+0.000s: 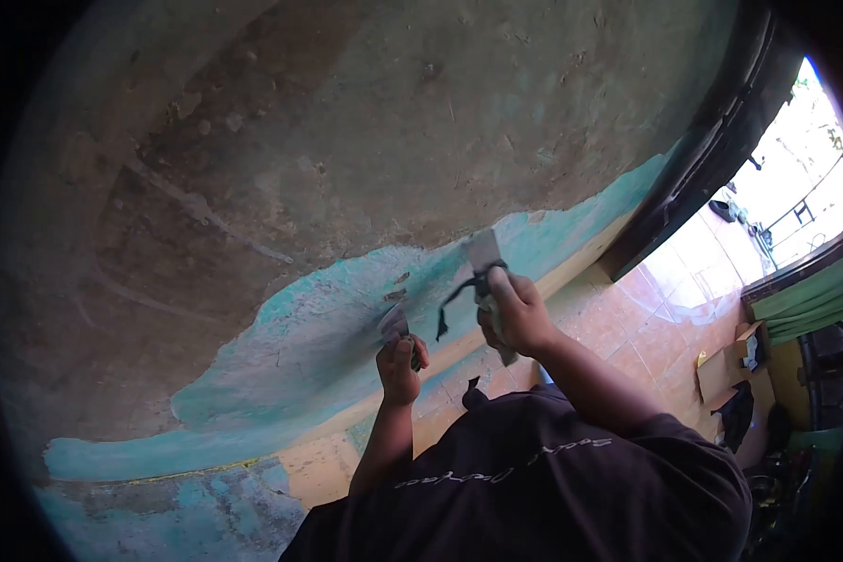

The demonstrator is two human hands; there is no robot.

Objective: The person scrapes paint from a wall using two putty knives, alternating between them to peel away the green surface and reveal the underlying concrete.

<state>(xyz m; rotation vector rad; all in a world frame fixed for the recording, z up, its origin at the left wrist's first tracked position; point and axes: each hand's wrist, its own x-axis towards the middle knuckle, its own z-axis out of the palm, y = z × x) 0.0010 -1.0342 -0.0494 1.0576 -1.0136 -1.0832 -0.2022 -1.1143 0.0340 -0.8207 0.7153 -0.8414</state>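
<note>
My right hand (pixel 520 314) is closed around a scraper (pixel 483 249) with a flat, wide metal blade. A black strip of cloth (pixel 452 309) is tied about its handle and dangles to the left. Lower and to the left, my left hand (pixel 400 375) grips a putty knife (pixel 392 323), its blade pointing up over the turquoise paint. Both blades overlap the band of turquoise paint (pixel 290 328) along the lower wall in this view. Above that band, the wall shows bare grey-brown plaster (pixel 393 122) with a ragged edge where the paint stops.
A dark door frame (pixel 712 159) borders the wall at right, with a bright opening beyond it. Pinkish tiles (pixel 646 318) cover the floor. Cardboard boxes (pixel 726 375) and a green curtain (pixel 801 304) are at far right. A small black object (pixel 475 395) lies near the wall's foot.
</note>
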